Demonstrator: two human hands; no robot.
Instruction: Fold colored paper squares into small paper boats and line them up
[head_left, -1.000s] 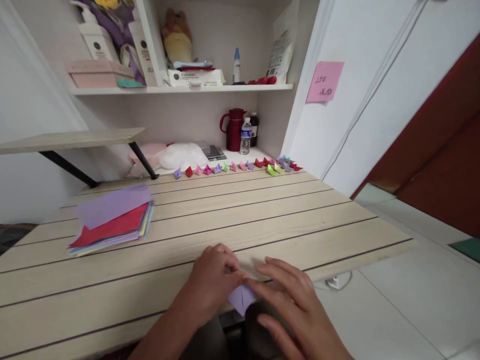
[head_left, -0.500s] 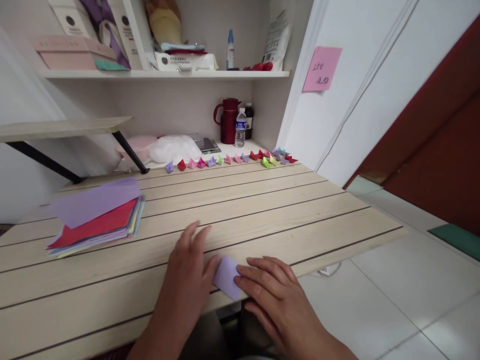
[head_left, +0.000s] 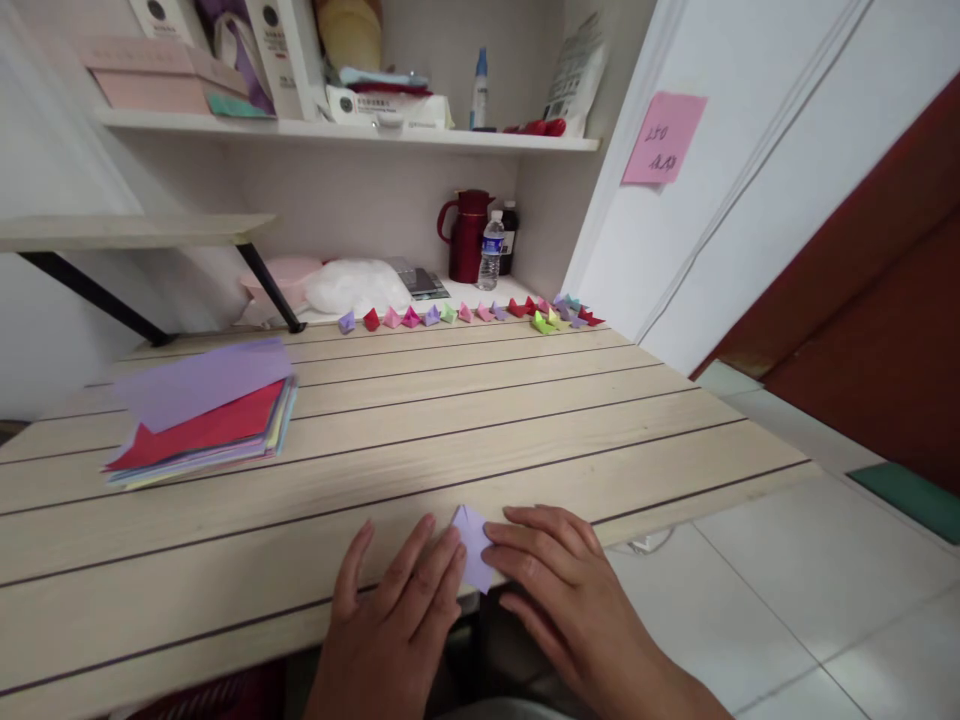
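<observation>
A small folded piece of purple paper [head_left: 472, 548] lies flat at the table's front edge, one corner pointing away from me. My left hand [head_left: 401, 590] lies over its left side, fingers stretched out and spread, fingertips touching the paper. From the right, my right hand [head_left: 559, 570] rests its extended fingertips on the paper's right edge, with the thumb apart underneath. Both palms face down. Parts of the paper's left and right sides are hidden beneath the fingers.
A stack of coloured paper [head_left: 202, 410] lies at the table's left. Small folded paper boats [head_left: 411, 317] line the back edge. Behind them stand a red jug [head_left: 468, 240] and a water bottle [head_left: 491, 252]. A small raised shelf [head_left: 135, 232] stands at the back left.
My left hand has come down and turned flat onto the paper's left side. The paper now looks narrower. My right hand stays at its right edge. The view has shifted slightly.
</observation>
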